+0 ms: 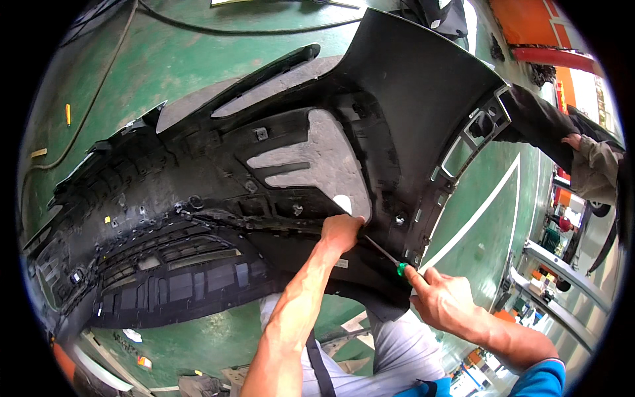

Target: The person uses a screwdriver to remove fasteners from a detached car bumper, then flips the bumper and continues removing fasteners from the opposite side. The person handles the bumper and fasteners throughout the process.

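A large black car bumper (430, 59) stretches across the view with its inner side toward me. Its moulded ribs, clips and cut-out openings show. My right hand (444, 298) is closed around the green handle of a screwdriver (385, 252). The thin metal shaft slants up and left, its tip end close to my left hand. My left hand (342, 233) grips the bumper at the lower edge of a large opening, its fingertips partly hidden. A dark slatted grille (198, 284) sits in the bumper's lower left part.
Beyond the bumper, a cable (109, 73) runs over the green floor (192, 59), near a yellow cutter-like tool (67, 115). At the right, another person's hand (572, 141) is near the bumper's end. Metal rails (562, 264) and shelves lie farther right. My legs (403, 344) are close beneath the bumper.
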Tool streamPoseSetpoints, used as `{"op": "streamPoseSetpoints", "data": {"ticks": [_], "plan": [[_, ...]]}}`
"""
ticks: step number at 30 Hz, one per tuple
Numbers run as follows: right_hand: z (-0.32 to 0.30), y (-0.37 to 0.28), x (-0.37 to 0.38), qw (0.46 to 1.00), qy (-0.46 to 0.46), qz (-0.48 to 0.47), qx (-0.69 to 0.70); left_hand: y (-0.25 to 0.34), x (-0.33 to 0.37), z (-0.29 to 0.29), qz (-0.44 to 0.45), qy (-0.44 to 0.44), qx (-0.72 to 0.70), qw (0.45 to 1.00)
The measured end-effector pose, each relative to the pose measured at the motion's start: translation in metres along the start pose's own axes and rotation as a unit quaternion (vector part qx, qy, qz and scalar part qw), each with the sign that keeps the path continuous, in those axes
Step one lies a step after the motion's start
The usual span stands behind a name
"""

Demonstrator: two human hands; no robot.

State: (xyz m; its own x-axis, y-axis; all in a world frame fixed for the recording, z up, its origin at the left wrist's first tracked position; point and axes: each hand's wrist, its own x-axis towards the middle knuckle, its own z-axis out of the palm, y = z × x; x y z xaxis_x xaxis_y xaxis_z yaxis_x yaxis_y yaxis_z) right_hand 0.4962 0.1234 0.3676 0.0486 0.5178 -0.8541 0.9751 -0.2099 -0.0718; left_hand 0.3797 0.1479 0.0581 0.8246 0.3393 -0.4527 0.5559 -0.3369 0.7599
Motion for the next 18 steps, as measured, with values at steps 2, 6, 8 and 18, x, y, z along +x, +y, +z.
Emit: {"op": "streamPoseSetpoints", "data": {"ticks": [2,6,8,18], "plan": [[0.005,0.002,0.000,1.000,-0.010,-0.006,-0.013,0.001,-0.001,0.000,-0.004,0.010,-0.006,1.000],[0.007,0.003,0.003,0.998,-0.013,0.049,0.038,0.002,-0.002,-0.003,-0.010,-0.004,-0.005,1.000],[0.009,0.005,0.003,0.994,-0.013,0.068,0.081,0.003,-0.001,-0.004,-0.012,-0.010,-0.003,1.000],[0.013,-0.001,-0.001,0.981,-0.016,0.127,0.143,0.007,-0.005,-0.008,-0.008,-0.003,0.018,1.000]]}}
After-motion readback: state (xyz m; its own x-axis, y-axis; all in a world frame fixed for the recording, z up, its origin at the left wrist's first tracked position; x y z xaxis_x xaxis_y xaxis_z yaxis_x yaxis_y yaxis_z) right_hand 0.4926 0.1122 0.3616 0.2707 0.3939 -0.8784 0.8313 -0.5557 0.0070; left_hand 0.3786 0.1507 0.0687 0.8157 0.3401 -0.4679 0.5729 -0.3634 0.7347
